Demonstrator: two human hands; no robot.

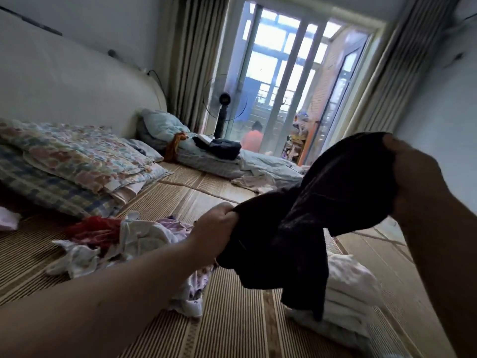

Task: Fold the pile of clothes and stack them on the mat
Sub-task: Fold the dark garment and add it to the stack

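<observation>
Left hand [219,223]: closed on one bunched end of the dark garment [322,215].
Right hand [410,177]: closed on the other end, higher up.
Garment: in the air above the mat [232,319], twisted, its long axis rising from left hand to right; a tail hangs down, touching the folded white stack [346,301].
Pile [124,241]: unfolded, under and beyond the left arm.
In the way: the stack, directly below; bare mat lies between stack and pile.

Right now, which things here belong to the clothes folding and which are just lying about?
Job: dark crumpled garment held by left hand and right hand; loose clothes pile; folded white stack; woven straw mat.
Lying about: floral quilt; black standing fan.
</observation>
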